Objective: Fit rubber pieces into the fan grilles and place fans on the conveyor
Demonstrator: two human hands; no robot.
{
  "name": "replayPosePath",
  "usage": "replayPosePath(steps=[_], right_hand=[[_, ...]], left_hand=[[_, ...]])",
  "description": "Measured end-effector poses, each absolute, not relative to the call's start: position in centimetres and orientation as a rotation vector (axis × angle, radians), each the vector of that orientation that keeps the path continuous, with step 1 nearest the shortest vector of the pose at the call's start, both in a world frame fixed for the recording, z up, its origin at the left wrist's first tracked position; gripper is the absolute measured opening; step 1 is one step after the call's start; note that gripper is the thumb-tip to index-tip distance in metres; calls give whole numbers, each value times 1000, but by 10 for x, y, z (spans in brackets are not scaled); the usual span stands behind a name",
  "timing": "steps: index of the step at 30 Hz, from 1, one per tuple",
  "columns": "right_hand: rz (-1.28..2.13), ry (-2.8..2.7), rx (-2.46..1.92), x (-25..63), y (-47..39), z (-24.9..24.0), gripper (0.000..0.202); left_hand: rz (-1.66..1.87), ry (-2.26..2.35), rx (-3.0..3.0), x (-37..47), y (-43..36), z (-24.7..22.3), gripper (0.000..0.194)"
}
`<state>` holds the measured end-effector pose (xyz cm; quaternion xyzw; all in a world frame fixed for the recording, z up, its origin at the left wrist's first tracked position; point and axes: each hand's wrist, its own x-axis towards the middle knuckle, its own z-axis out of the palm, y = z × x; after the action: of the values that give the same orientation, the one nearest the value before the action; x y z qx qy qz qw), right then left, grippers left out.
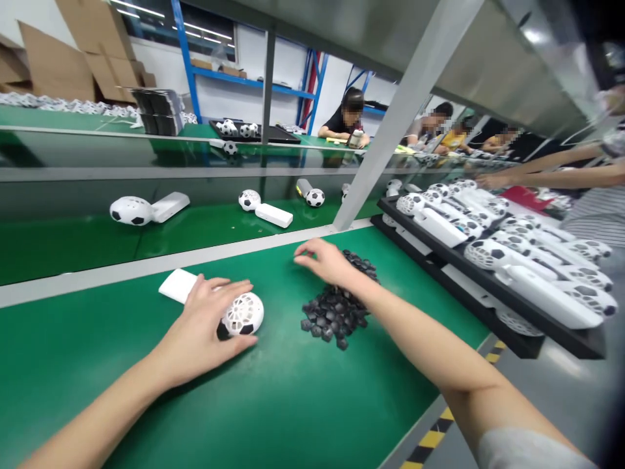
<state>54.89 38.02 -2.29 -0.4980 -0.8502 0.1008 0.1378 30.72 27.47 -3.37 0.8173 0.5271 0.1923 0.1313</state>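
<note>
Left hand [202, 326] grasps white football-style fan [241, 314] on green tabletop [293, 404]; right hand [325, 260], fingers loose, rests over pile of black pieces [336, 312].

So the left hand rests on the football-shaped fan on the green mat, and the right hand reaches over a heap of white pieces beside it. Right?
Not quite: the heap of pieces is black, not white, as the head view shows. The rest holds: the left hand rests on the football-shaped fan on the green mat, and the right hand reaches over the heap beside it.

text: none legible | labels: none | brands: none | numbers: none | signs: none
</note>
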Motion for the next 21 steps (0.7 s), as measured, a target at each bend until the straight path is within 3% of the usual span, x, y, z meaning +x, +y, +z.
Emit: replayPosePath(steps=[5, 13, 18, 21], right_hand=[[43, -2390, -1810, 603, 415, -31, 14], [102, -2467, -1768, 593, 405, -27, 24], [687, -2326, -1379, 556, 355, -13, 12], [834, -2323, -1047, 532, 323, -6, 7]], left_hand=[[628, 1741, 2307, 316, 274, -31, 55], [563, 1396, 2110, 308, 275, -26, 54], [594, 1278, 2128, 311, 274, -29, 51], [604, 1224, 2140, 308, 277, -28, 52]])
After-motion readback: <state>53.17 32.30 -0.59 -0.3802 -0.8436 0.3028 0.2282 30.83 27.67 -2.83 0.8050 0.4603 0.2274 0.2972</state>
